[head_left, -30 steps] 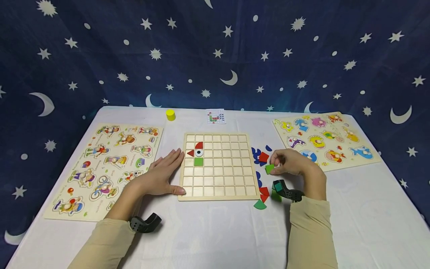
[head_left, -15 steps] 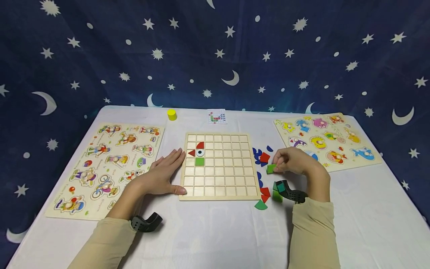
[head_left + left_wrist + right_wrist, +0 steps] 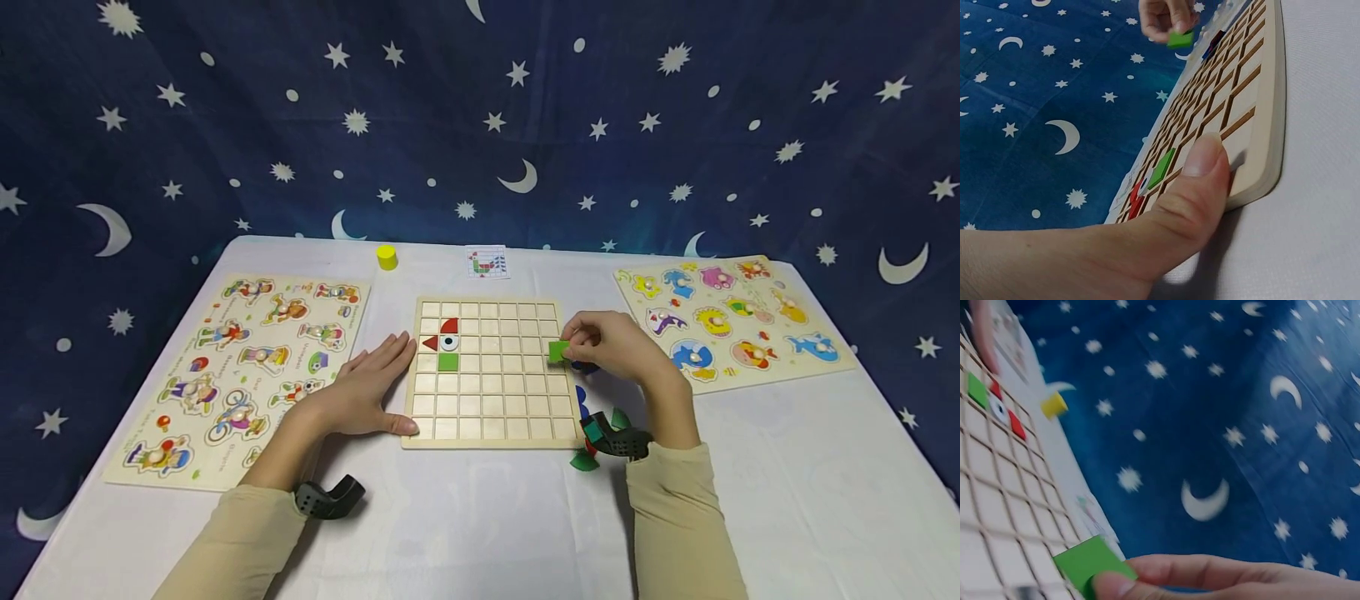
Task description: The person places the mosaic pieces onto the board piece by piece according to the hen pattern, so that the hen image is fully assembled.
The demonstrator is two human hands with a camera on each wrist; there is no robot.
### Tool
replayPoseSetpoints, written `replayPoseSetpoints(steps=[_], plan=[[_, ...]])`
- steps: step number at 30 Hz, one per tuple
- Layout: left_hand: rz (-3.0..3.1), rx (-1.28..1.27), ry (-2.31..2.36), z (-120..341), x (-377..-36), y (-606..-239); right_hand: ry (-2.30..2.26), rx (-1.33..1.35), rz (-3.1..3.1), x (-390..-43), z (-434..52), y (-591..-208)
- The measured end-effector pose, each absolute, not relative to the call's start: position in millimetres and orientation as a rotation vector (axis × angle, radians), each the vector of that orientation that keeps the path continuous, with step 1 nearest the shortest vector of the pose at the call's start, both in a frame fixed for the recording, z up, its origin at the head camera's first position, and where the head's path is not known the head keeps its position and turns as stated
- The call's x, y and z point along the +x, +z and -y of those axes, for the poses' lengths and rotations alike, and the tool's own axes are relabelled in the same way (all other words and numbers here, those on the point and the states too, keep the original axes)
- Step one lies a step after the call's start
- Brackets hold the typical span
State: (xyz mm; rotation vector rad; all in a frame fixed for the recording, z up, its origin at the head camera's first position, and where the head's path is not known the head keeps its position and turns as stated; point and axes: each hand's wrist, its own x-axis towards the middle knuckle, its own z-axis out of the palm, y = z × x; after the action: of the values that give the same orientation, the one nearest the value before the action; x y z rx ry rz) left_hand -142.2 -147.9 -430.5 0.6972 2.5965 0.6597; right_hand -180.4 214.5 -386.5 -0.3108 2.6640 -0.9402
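While my left hand [image 3: 360,393] lies flat at the board's nine o'clock edge, fingers straight along the rim and thumb pressed on the near left corner, I want it to hold the board [image 3: 491,421] down on the surface [image 3: 480,517] so nothing slides when a piece goes in. From the left wrist view, the thumb [image 3: 1200,169] sits right on the corner cell's border, so I should press without covering a cell I may need.

Moving across, four pieces already sit in cells toward ten o'clock on the board: a red triangle [image 3: 429,342], a red quarter [image 3: 448,325], an eye tile [image 3: 448,342] and a green square [image 3: 447,362] just below the eye.

At the board's three o'clock edge my right hand [image 3: 611,346] pinches a second green tile [image 3: 557,351] between thumb and fingertips, holding it over the rightmost column, above the wood and not yet seated. To do this well, I judge I should turn the tile square to the grid lines, lower it flat instead of corner first, and check the card [image 3: 487,262] at twelve o'clock for the right cell before letting go. Loose pieces [image 3: 583,460] lie near my right wrist at five o'clock; I should keep my sleeve off them.
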Motion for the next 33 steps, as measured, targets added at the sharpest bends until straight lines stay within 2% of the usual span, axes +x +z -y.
replayPoseSetpoints(steps=[9,18,33], plan=[[-2.605,0.682,0.648,148.3,-141.2,-430.4,-1.032,-0.45,-2.658,-178.7,-155.0,-400.3],[-2.607,0.679,0.639,147.2,-142.5,-430.3,-1.08,-0.464,-2.665,-170.4,-109.6,-418.2],[-2.607,0.684,0.619,148.0,-144.6,-431.5,-1.052,-0.541,-2.73,-163.1,-87.3,-428.4]])
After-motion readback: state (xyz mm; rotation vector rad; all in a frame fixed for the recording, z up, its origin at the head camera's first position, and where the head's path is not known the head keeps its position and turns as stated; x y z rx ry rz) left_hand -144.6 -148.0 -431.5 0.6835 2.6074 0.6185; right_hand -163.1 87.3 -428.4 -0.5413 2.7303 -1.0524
